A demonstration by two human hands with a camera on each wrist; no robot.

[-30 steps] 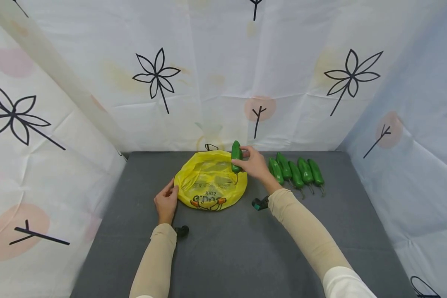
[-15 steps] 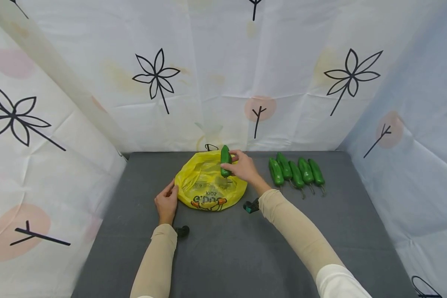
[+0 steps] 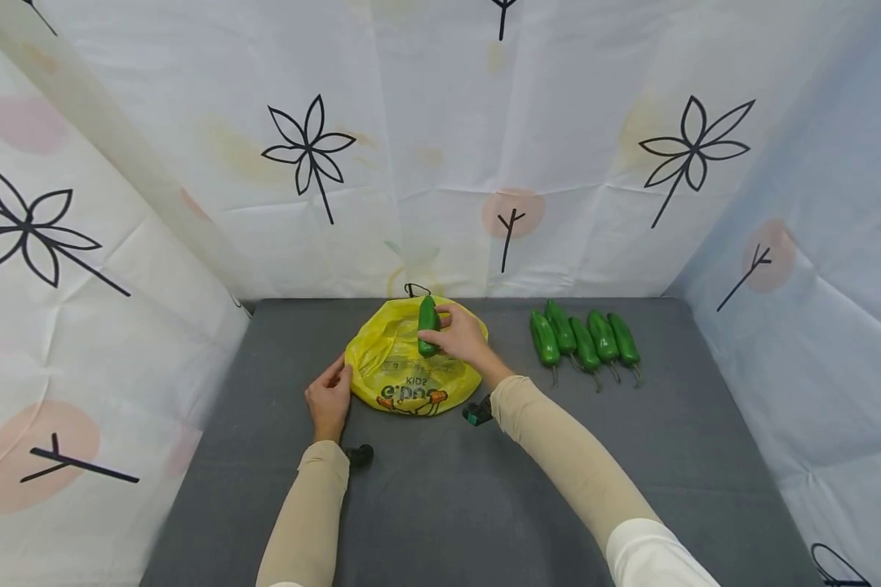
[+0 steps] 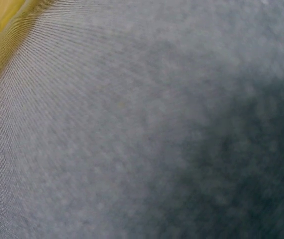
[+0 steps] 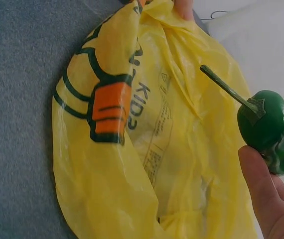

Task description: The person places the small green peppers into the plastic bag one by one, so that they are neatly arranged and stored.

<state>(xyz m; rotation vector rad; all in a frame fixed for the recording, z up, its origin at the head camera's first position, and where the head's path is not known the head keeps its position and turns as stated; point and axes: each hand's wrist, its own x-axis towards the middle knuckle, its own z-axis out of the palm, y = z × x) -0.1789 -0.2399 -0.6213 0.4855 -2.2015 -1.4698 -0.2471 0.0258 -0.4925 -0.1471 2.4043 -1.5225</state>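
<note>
Bag: yellow; dark lettering, orange patches outlined in near-black. Pepper over it: deep glossy green, green stem. Five peppers at right: same green. Bench: dark grey. Cloth backdrop: white, black line-drawn flowers and twigs, peach, pink and pale yellow blotches. Sleeves: beige.

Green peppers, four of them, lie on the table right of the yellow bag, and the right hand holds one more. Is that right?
Not quite: five green peppers, not four, lie right of the yellow bag in the head view. The right hand does hold one more pepper.
</note>
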